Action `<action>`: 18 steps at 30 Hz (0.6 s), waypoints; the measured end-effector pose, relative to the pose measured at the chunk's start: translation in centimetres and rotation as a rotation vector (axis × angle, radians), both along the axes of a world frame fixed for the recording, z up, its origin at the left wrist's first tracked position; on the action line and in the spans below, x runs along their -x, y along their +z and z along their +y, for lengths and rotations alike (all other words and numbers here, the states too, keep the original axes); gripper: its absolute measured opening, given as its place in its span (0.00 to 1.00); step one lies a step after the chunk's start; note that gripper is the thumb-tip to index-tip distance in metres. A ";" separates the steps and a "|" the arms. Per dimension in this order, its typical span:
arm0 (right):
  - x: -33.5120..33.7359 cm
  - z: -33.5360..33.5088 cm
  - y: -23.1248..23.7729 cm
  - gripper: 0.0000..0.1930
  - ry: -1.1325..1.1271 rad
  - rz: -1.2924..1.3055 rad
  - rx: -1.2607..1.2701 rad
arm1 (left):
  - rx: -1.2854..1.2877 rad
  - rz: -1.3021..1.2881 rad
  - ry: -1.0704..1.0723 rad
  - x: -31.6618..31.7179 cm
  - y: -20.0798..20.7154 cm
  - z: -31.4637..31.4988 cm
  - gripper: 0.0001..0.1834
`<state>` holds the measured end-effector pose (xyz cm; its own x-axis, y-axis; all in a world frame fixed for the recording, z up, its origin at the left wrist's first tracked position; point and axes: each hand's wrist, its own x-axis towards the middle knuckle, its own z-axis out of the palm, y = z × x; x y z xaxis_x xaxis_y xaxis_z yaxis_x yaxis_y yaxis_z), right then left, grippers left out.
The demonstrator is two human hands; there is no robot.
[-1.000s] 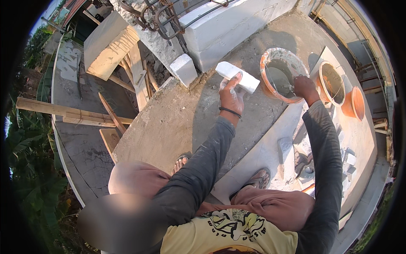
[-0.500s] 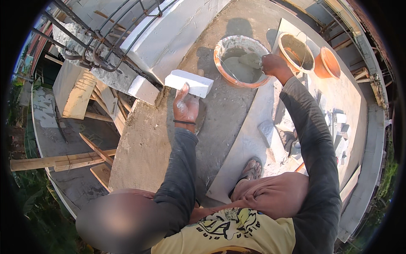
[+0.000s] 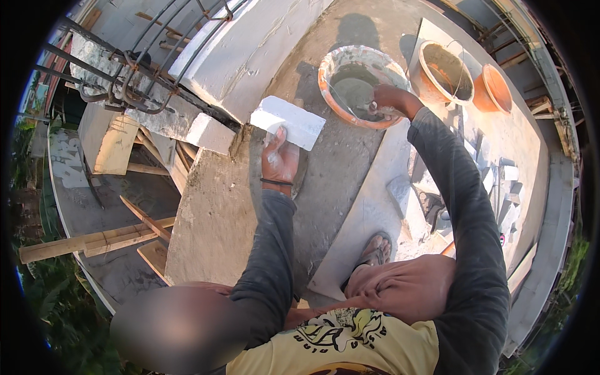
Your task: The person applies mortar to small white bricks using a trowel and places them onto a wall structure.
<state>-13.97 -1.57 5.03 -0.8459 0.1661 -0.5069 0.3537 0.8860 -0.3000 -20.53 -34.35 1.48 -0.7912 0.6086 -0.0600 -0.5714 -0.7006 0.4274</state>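
My left hand (image 3: 279,159) grips a small white lightweight concrete block (image 3: 289,122) from below, thumb on its near face. The block is held above the concrete slab, close to the white block wall (image 3: 240,65). Inside the near rim of an orange bucket (image 3: 324,80) is my right hand (image 3: 394,102), fingers closed round a trowel. Grey wet mortar (image 3: 354,89) lies in that bucket. The trowel's blade is mostly hidden now by the hand and the mortar; the earlier view shows it plainly.
Two more orange buckets, one with a wire handle (image 3: 445,74) and one plain (image 3: 494,89), stand at the far right. Block offcuts (image 3: 509,187) lie on a pale board. Rebar (image 3: 134,78) juts in at upper left. Timber planks (image 3: 100,240) lie beyond the slab's left edge.
My right hand has moved left and down into the bucket, and the trowel blade has dropped from sight. The block in my left hand has tilted, showing more of its broad face.
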 end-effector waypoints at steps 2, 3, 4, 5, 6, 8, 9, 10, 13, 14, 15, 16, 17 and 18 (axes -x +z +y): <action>-1.1 -0.2 2.5 0.18 -0.320 -0.039 0.307 | 0.011 -0.004 0.005 0.3 -0.4 -0.1 0.34; -2.1 0.8 2.5 0.18 -0.313 0.057 0.384 | 0.006 -0.017 -0.007 0.5 -0.6 0.5 0.34; -3.5 2.0 2.4 0.19 -0.304 0.153 0.461 | 0.001 -0.031 -0.018 0.7 -0.9 1.0 0.34; -4.6 2.9 2.3 0.20 -0.293 0.248 0.542 | -0.024 -0.045 -0.027 0.6 -0.8 1.6 0.34; -5.2 2.8 2.8 0.21 -0.318 0.291 0.511 | -0.040 -0.054 -0.027 0.6 -0.6 2.0 0.34; -7.1 2.3 3.7 0.23 -0.376 0.360 0.480 | -0.076 -0.055 -0.032 0.5 -0.1 3.0 0.34; -7.8 2.0 4.2 0.24 -0.405 0.387 0.481 | -0.078 -0.055 -0.036 0.3 0.4 3.5 0.34; -8.6 1.7 4.3 0.26 -0.435 0.392 0.521 | -0.080 -0.055 -0.040 0.1 0.9 3.9 0.35; -9.9 0.3 5.6 0.23 -0.617 0.407 0.597 | -0.046 0.044 -0.083 0.7 1.8 4.9 0.35; -10.5 -0.1 6.1 0.22 -0.613 0.399 0.589 | -0.028 0.085 -0.101 0.7 2.0 5.4 0.35; -11.0 -0.1 6.5 0.21 -0.609 0.390 0.582 | -0.014 0.108 -0.109 0.7 2.3 6.1 0.36; -11.3 0.3 6.4 0.20 -0.595 0.389 0.562 | 0.000 0.130 -0.115 0.8 2.5 6.9 0.36; -11.6 0.6 6.5 0.20 -0.588 0.391 0.552 | 0.013 0.150 -0.116 0.8 2.7 7.5 0.36; -11.8 0.9 6.6 0.20 -0.581 0.392 0.542 | 0.024 0.164 -0.121 0.7 2.9 8.1 0.36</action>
